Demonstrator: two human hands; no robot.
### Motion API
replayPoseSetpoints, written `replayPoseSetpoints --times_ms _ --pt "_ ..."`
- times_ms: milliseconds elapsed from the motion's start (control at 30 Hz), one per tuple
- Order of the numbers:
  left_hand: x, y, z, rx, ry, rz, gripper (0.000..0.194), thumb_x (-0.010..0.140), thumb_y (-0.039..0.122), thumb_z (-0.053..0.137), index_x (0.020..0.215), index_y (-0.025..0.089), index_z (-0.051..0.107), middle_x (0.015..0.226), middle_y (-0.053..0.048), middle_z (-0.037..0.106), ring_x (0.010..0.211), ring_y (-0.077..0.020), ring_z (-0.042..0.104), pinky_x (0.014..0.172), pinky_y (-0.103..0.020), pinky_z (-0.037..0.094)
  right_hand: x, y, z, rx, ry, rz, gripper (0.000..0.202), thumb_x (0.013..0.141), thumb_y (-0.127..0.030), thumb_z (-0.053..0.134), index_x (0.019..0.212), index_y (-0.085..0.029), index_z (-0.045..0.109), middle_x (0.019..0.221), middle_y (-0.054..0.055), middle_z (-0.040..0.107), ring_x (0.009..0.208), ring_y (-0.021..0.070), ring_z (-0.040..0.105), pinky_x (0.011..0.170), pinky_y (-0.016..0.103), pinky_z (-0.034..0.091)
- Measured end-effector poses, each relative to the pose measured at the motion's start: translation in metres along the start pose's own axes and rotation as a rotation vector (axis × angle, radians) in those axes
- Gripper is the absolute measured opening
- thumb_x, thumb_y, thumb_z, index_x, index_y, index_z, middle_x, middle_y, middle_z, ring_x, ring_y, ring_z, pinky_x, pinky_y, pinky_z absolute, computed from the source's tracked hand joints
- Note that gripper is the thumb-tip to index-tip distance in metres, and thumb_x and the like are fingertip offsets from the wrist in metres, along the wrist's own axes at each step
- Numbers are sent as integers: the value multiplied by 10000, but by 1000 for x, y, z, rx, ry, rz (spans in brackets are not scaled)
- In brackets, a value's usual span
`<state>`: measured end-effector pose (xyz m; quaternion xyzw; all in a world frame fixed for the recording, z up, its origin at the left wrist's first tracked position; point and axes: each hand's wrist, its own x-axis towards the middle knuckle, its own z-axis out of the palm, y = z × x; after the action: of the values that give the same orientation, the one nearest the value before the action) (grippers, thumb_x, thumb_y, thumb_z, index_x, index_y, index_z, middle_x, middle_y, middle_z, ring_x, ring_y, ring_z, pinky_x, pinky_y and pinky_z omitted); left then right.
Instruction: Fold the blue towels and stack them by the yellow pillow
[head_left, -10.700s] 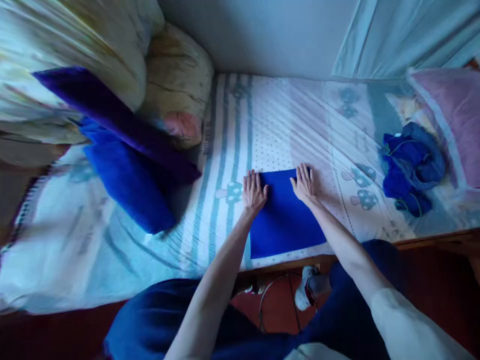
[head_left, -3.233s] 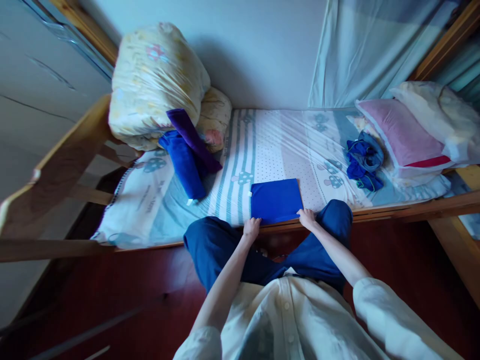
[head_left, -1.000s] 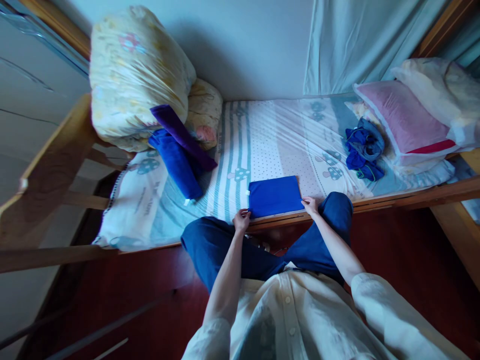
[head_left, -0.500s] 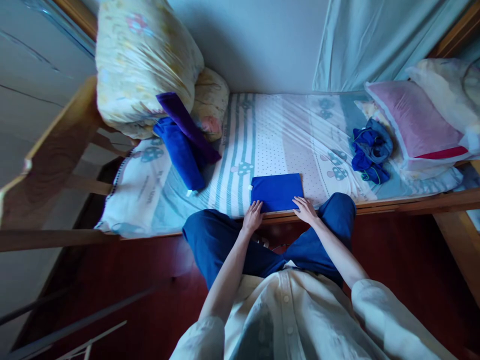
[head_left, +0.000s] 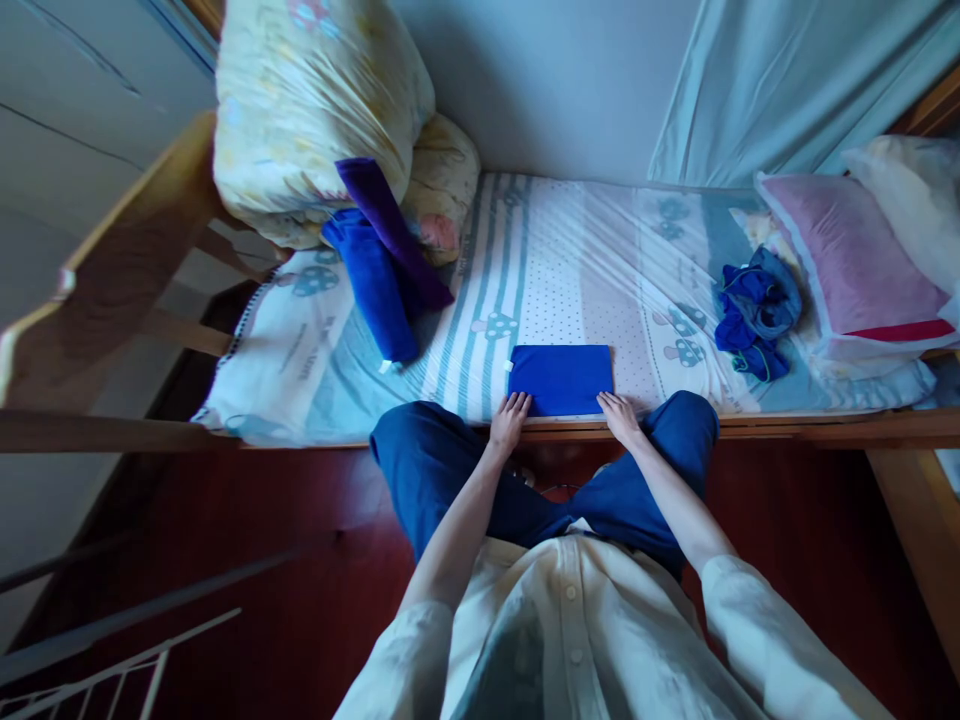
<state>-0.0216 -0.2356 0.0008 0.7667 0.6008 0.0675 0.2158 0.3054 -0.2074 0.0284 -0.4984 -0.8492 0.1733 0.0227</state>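
Your left hand [head_left: 510,422] and right hand [head_left: 618,416], spaced apart, touch the near corners of a flat, rectangular, bright-blue cloth [head_left: 561,378] at the patterned white-and-teal bedsheet's [head_left: 559,265] front edge, whether pinching or not being unclear.

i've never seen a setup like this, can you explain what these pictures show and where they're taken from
There is no machine here: one person works with bare hands. Every picture comes from a single camera worn on their head, looking forward and down. In front is a bed with a teal-and-white patterned sheet. The fingers of the left hand and right hand touch the near corners of a flat blue rectangular cloth; whether they pinch it is unclear. To the left, a long purple cloth lies across a long blue cloth, beside a big yellow patterned bundle of bedding. To the right, a crumpled blue fabric pile sits near a pink pale-edged cushion.
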Motion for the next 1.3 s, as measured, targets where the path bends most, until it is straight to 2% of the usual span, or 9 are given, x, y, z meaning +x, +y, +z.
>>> replayPoseSetpoints --times_ms 200,333,500,633,800,967,1033,1167,1300 --pt "-5 3 -4 -17 9 3 653 842 46 429 1480 158 509 1513 -173 527 1456 -291 431 1234 -482 277 -3 0 -5 -3 10 4 706 805 82 432 1465 -139 551 1475 144 559 1394 248 534 1187 440 422" --pt "-10 7 -10 -20 -41 -1 619 832 38 452 1430 151 564 1475 -185 561 1401 -285 503 1201 -445 344 -6 -2 -12 34 -23 6 695 796 103 430 1407 -169 617 1423 120 617 1344 232 585 1165 399 447" --pt "-15 9 -17 -97 -47 -69 689 756 -16 478 1395 211 601 1430 -114 620 1356 -252 554 1171 -407 406 -12 -1 -21 136 -29 75 623 829 68 463 1337 -221 681 1351 79 682 1266 234 649 1115 354 488" --pt "-13 6 -23 -220 53 -179 663 730 -23 462 1326 194 652 1339 -101 679 1269 -248 615 1122 -369 463 -13 4 -27 272 26 156 498 886 -60 537 1330 -232 685 1292 80 718 1211 254 679 1065 382 530" --pt "-7 4 -32 -388 217 -292 527 750 21 496 1224 145 690 1216 -110 726 1195 -252 649 1136 -399 452 -6 11 -26 396 114 279 412 893 -142 593 1289 -178 698 1250 115 734 1163 255 696 1062 401 527" --pt "-2 6 -34 -518 262 -519 390 791 131 589 1168 151 689 1121 -110 755 1119 -254 685 1055 -386 503 1 18 -16 506 177 370 376 843 -173 656 1213 -168 721 1181 115 757 1091 242 714 1024 402 542" --pt "-1 5 -34 -545 265 -570 340 802 166 605 1130 138 693 1069 -122 761 1092 -254 695 1018 -368 519 3 21 -11 582 201 404 356 819 -184 667 1168 -164 733 1142 110 767 1048 241 722 994 405 556" --pt "2 2 -31 -588 300 -584 268 819 226 607 1066 154 684 1012 -101 762 1059 -235 698 985 -359 536 8 26 -4 730 281 457 306 800 -251 687 1079 -139 749 1084 129 776 982 254 728 938 397 572" --pt "6 0 -24 -709 426 -540 217 821 285 604 1003 178 656 966 -67 751 1010 -209 692 964 -358 551 14 30 3 847 378 454 313 784 -342 710 1013 -130 742 994 125 782 930 251 723 885 381 583"
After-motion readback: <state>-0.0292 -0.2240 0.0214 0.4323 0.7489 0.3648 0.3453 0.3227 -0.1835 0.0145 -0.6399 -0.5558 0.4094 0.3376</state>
